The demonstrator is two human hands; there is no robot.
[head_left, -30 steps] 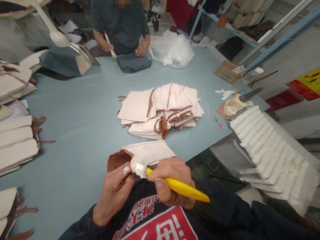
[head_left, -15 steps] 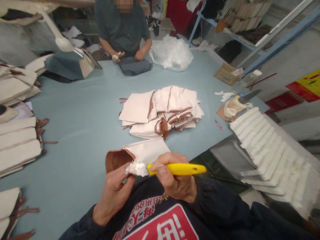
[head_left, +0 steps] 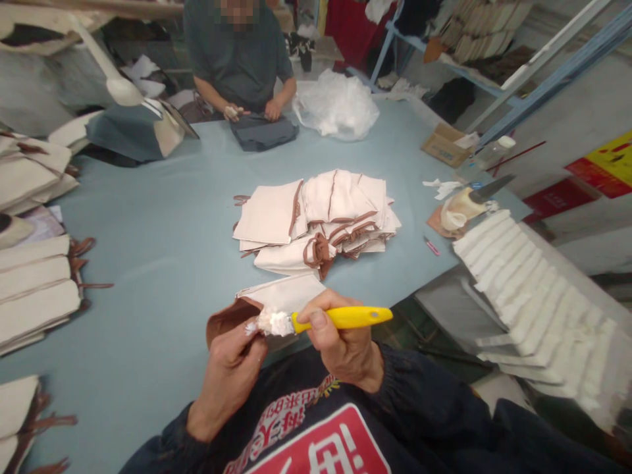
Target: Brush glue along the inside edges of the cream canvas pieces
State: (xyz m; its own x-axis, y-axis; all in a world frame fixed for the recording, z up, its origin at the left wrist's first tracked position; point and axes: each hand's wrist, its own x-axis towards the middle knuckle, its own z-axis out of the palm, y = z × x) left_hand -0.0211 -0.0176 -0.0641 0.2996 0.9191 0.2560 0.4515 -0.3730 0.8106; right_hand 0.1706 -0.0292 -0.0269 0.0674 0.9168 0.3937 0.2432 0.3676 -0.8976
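My right hand (head_left: 340,339) grips the yellow handle of a brush (head_left: 353,317) whose head is caked with white paste. The brush points left, its bristle end right by the fingertips of my left hand (head_left: 230,368). Those fingers pinch the edge of a cream piece with a brown inside, like a small bag or leather shoe upper (head_left: 284,289), at the table's near edge. Its brown mouth gapes to the left. Just beyond lies a pile of similar cream pieces (head_left: 269,214) with brown edges and ties.
Across the blue-grey table (head_left: 162,224) a co-worker (head_left: 239,62) handles dark folded material (head_left: 264,131). A plastic bag (head_left: 338,105), a cardboard box (head_left: 447,146) and pink snips (head_left: 431,246) lie rightward. More cream stacks (head_left: 37,283) line the left; white strips (head_left: 538,296) overlap at right.
The brush and my right hand have shifted slightly left and up. The brush head now sits over the opening's near edge, close to my left fingers, which still pinch the piece.
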